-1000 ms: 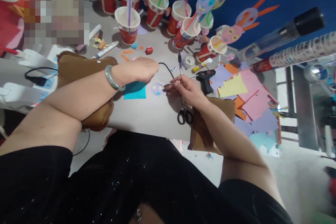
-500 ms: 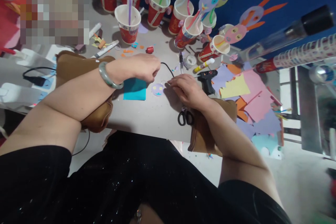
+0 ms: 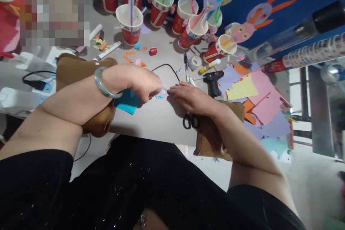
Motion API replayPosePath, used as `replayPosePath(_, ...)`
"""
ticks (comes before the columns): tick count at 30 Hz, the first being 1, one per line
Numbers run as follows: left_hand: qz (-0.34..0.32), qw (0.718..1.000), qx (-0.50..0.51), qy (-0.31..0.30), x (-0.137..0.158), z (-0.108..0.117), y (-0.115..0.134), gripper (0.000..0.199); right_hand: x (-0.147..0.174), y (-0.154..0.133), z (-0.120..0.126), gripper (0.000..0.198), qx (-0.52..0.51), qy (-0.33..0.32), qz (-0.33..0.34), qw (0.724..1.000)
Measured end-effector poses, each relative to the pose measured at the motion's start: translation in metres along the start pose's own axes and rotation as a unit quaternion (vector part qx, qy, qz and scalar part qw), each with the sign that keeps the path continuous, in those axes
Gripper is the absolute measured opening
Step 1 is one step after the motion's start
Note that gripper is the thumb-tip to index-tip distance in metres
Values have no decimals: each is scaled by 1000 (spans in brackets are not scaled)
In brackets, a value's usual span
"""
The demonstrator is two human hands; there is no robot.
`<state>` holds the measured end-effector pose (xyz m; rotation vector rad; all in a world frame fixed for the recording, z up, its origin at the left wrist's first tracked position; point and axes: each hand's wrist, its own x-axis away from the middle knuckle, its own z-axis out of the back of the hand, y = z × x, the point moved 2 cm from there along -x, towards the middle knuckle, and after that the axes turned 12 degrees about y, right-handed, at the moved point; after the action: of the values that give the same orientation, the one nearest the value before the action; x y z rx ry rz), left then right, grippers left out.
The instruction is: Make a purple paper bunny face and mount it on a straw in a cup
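Note:
A small round purple paper face (image 3: pixel 161 93) with yellow eyes and a blue mouth lies on the table between my hands. My left hand (image 3: pixel 144 82), a jade-like bangle on its wrist, is closed just left of the face, fingertips pointing down; anything pinched in them is hidden. Partly under that hand lies a blue paper sheet (image 3: pixel 128 104). My right hand (image 3: pixel 192 97) rests with fingers stretched toward the face's right edge, open. Black-handled scissors (image 3: pixel 191 120) lie below my right hand, their blades covered by it.
Red-and-white paper cups (image 3: pixel 129 30) with pipe-cleaner stems and paper animal heads line the back. A black glue gun (image 3: pixel 214 81), a yellow marker (image 3: pixel 209 66) and a tape roll (image 3: pixel 194 62) lie right. Beyond are coloured paper sheets (image 3: pixel 265 106). Brown cushions (image 3: pixel 81 63) lie under both forearms.
My left hand has come down toward me, closer to the face. The blue sheet has slid left and turned. My right hand's fingers have straightened and lowered slightly.

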<state>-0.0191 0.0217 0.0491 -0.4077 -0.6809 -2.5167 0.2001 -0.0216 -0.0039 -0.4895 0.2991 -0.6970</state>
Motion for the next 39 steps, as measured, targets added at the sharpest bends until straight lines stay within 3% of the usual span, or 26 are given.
replayPosePath(2, 2, 1000, -7, -5, 1, 1, 2, 18, 5, -7, 6, 23, -1, -19, -27, 999)
replayPosePath(5, 10, 1000, -2, -15, 0, 1, 2, 13, 10, -14, 4, 26, -19, 9, -65, 998)
replayPosePath(8, 7, 1000, 9, -8, -1, 3, 1, 13, 16, -27, 1, 25, -55, 6, -70, 996)
replayPosePath(12, -2, 1000, 13, 2, -2, 3, -1, 11, 30, -48, 6, 26, -157, -165, -76, 971)
replayPosePath(13, -4, 1000, 14, 6, -3, 2, -2, 10, 32, -51, 8, 27, -169, -183, -82, 965)
replayPosePath(17, -1, 999, 28, 26, -9, -2, -6, 9, 35, -53, 9, 25, -101, -61, -101, 988)
replayPosePath(18, 2, 999, 32, 29, -10, -3, -6, 8, 34, -55, 8, 24, -99, -59, -89, 989)
replayPosePath(21, 3, 998, 53, 42, -10, -2, -7, 6, 31, -59, 6, 25, -184, -162, -34, 969)
replayPosePath(22, 6, 997, 63, 46, -9, -2, -8, 6, 27, -57, 6, 26, -200, -167, -29, 965)
replayPosePath(23, 13, 996, 75, 50, -9, -2, -8, 6, 21, -53, 6, 25, -193, -138, -36, 971)
replayPosePath(26, 32, 991, 119, 52, -8, -2, -11, 10, -5, -25, 1, 23, -60, 44, -83, 994)
replayPosePath(29, 25, 989, 138, 51, -7, -1, -12, 14, -28, 0, -15, 23, 0, 64, -75, 995)
replayPosePath(32, 22, 990, 130, 49, -7, 0, -11, 16, -27, 2, -20, 29, 30, 24, -86, 996)
replayPosePath(35, 18, 992, 114, 50, -7, 0, -11, 13, 1, -23, -7, 27, 48, -33, -74, 996)
replayPosePath(39, 4, 993, 101, 62, -14, -7, -16, 8, 41, -67, 19, 25, -61, -167, -21, 984)
